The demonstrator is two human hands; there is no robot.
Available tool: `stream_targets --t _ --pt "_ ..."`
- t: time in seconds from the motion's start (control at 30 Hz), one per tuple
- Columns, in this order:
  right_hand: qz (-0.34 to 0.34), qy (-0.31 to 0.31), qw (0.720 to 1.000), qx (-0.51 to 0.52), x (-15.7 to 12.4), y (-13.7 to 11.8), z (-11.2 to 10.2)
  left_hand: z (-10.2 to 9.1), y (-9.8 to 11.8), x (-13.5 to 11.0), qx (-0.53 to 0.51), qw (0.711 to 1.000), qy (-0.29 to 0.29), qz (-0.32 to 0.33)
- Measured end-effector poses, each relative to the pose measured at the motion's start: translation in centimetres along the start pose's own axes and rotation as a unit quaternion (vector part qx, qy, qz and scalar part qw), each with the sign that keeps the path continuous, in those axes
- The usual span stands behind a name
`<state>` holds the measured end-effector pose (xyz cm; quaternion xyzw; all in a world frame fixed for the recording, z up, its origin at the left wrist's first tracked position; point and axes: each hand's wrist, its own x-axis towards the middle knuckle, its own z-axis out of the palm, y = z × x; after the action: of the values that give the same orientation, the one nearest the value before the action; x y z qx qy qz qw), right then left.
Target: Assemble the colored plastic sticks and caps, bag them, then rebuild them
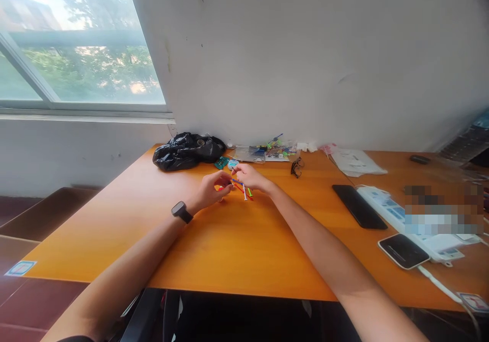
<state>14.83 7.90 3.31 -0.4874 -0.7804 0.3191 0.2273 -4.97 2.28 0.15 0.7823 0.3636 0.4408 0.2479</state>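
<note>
Both my hands meet over the middle of the orange table (237, 240). My left hand (212, 189), with a black watch (182, 212) on its wrist, is pinched on the end of a small bundle of coloured wires (244, 190). My right hand (250, 176) is curled over the same bundle from the right, fingers closed on the red, blue, white and green strands. The wire ends hang just above the tabletop.
A crumpled black bag (187, 151) lies at the back by the wall. Beside it are a green circuit board (221, 162), more loose wires and parts (273, 151), and black glasses (296, 167). Papers (357, 162), two phones (359, 206) (403, 251) and a power strip (397, 214) lie right.
</note>
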Motion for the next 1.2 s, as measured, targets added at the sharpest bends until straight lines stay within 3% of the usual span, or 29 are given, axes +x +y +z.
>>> stream_targets --t 0.17,0.3,0.43,0.5,0.57,0.7,0.9,1.0,1.13,1.2 --pt "0.055 -0.011 0.992 -0.109 0.1 1.0 -1.2 -0.2 -0.1 -0.1 0.105 0.988 -0.099 0.058" --pt "0.068 -0.051 0.983 -0.162 -0.3 0.7 -2.5 -0.9 -0.2 0.0 0.143 0.982 -0.106 0.067" --pt "0.103 -0.085 0.965 -0.226 -1.5 0.5 -5.9 -1.8 -0.6 0.3 0.170 0.975 -0.104 0.101" --pt "0.143 -0.120 0.948 -0.257 -2.3 0.7 -7.9 -2.0 -1.0 0.4 0.174 0.976 -0.096 0.094" --pt "0.215 -0.186 0.915 -0.288 -2.9 1.1 -9.4 -1.9 -1.2 0.3 0.172 0.977 -0.090 0.088" --pt "0.284 -0.307 0.869 -0.264 -3.4 1.8 -10.0 -1.3 -1.4 0.0 0.162 0.981 -0.071 0.076" --pt "0.270 -0.337 0.870 -0.239 -2.4 2.6 -8.6 -1.0 -1.1 -0.1 0.170 0.984 -0.015 0.050" --pt "0.226 -0.326 0.895 -0.204 -2.4 3.0 -8.6 -1.0 -1.0 0.0 0.168 0.984 0.017 0.066" --pt "0.073 -0.247 0.965 -0.051 -2.4 2.0 -8.3 -0.9 -0.4 0.0 0.159 0.978 0.080 0.105" --pt "-0.021 -0.188 0.979 0.077 -2.2 0.8 -7.4 -0.7 0.0 -0.2 0.161 0.974 0.095 0.131"
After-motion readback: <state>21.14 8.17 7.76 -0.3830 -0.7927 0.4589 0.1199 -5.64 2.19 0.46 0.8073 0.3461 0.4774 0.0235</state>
